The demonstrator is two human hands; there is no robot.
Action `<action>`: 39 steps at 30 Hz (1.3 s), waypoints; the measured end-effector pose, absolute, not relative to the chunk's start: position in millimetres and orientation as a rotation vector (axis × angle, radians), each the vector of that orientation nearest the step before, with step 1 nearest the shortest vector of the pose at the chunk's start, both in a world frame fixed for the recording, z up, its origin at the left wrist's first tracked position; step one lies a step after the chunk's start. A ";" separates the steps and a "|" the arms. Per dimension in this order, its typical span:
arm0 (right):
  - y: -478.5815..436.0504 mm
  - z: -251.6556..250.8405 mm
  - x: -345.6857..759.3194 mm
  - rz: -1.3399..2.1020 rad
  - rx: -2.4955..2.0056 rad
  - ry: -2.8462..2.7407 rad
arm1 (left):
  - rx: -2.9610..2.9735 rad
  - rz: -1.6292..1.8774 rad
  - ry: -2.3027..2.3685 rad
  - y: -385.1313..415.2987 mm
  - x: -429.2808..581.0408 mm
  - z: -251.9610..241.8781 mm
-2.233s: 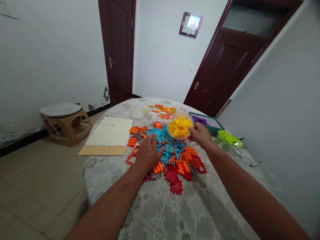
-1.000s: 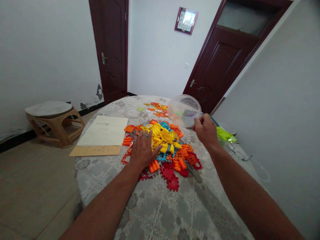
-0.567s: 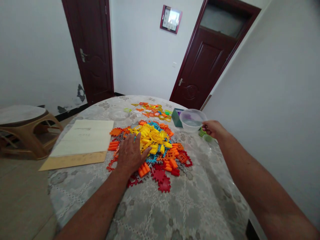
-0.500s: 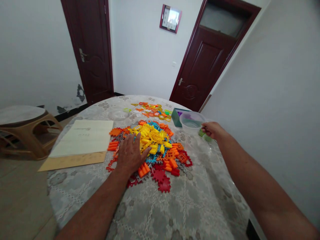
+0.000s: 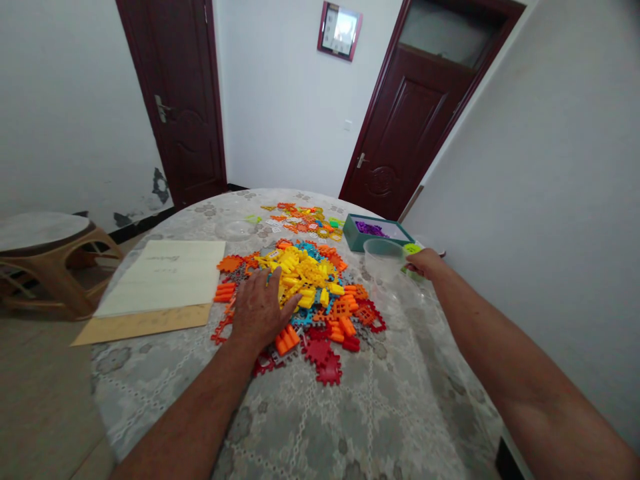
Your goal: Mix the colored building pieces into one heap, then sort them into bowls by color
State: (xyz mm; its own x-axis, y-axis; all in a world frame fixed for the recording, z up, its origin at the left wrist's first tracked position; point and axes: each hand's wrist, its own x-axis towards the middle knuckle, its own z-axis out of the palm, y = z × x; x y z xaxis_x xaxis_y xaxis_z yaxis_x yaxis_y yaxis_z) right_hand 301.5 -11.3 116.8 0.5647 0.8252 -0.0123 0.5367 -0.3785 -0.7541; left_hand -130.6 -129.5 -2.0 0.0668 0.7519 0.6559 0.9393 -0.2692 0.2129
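A heap of plastic building pieces (image 5: 305,277) lies mid-table, yellow on top with blue, orange, red and grey ones around. My left hand (image 5: 259,303) rests on the heap's left side, fingers spread and palm down. At the right, my right hand (image 5: 424,262) pinches the rim of a clear plastic bowl (image 5: 384,257). The bowl is tilted in front of a green box (image 5: 354,237) that holds purple pieces (image 5: 370,229). Bright green pieces (image 5: 412,249) show just behind my right hand, partly hidden by it.
Farther back lies a second spread of orange and yellow pieces (image 5: 305,220) with small white cards. A clear round dish (image 5: 239,230) sits to its left. Pale paper (image 5: 163,277) over a brown sheet (image 5: 143,325) lies at the left edge. A stool (image 5: 60,267) stands beside the table.
My right hand has lowered the clear bowl slightly toward me, baring the green box and its purple pieces behind. My left hand has stayed on the heap.
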 end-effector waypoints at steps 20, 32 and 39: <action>-132.2 -7.3 104.2 -0.156 -1.239 -2.236 | -2.098 -0.874 -1.790 -148.3 -125.7 17.7; -129.2 -29.0 112.8 -0.228 -1.258 -2.159 | -2.217 -0.802 -1.693 -162.3 -108.3 18.4; -130.3 -27.6 110.9 -0.351 -1.267 -2.152 | -2.191 -0.632 -1.792 -159.7 -124.9 28.5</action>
State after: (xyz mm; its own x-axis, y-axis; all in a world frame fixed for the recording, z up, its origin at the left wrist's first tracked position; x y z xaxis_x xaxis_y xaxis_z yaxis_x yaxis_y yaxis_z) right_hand 110.9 -130.3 -27.6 -0.3564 0.6970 0.6222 0.8584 0.5072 -0.0765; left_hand -124.9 -159.7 28.5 0.1536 0.8678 0.4725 0.9722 -0.2183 0.0850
